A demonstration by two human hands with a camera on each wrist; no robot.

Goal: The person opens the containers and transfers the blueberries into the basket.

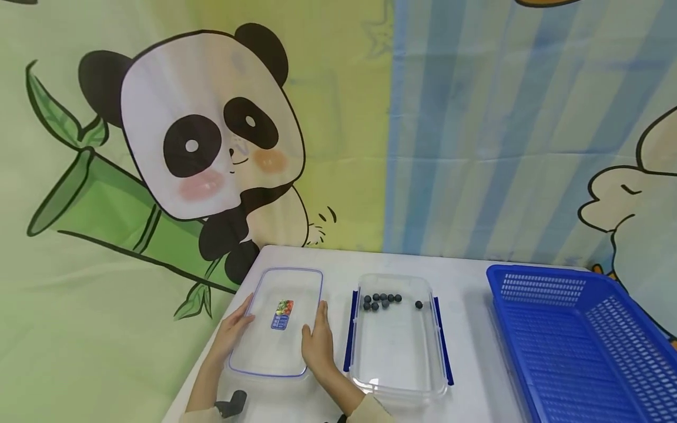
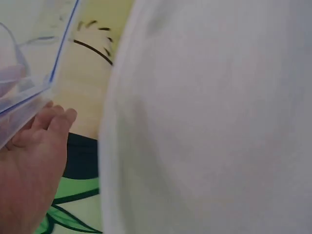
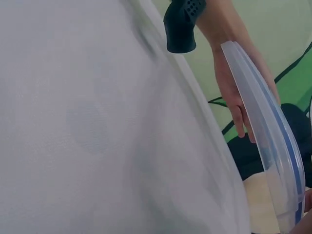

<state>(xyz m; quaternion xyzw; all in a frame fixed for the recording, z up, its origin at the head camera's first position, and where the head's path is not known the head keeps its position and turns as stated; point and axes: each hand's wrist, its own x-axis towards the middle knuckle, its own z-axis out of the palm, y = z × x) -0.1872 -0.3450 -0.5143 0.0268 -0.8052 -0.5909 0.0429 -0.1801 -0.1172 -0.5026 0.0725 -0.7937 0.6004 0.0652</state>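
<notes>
Both hands hold a clear plastic lid [image 1: 259,346] with a thin blue seal and a colourful sticker. The left hand [image 1: 230,332] grips its left edge, thumb on top and fingers beneath. In the left wrist view, the left hand's fingers [image 2: 58,117] reach under the lid's corner. On the opposite edge, the right hand [image 1: 319,346] holds the lid, its thumb over the rim and its fingers along the outside. Tilted away from the table, the lid [image 3: 273,131] appears side-on in the right wrist view. Just right of the right hand stands a clear container [image 1: 396,352] with dark blue side clips.
Several small dark balls [image 1: 385,304] lie toward the container's far end, one apart [image 1: 419,305] on the right. A blue perforated basket [image 1: 576,352] stands at the right of the white table [image 1: 471,329]. A printed panda curtain [image 1: 338,147] hangs behind.
</notes>
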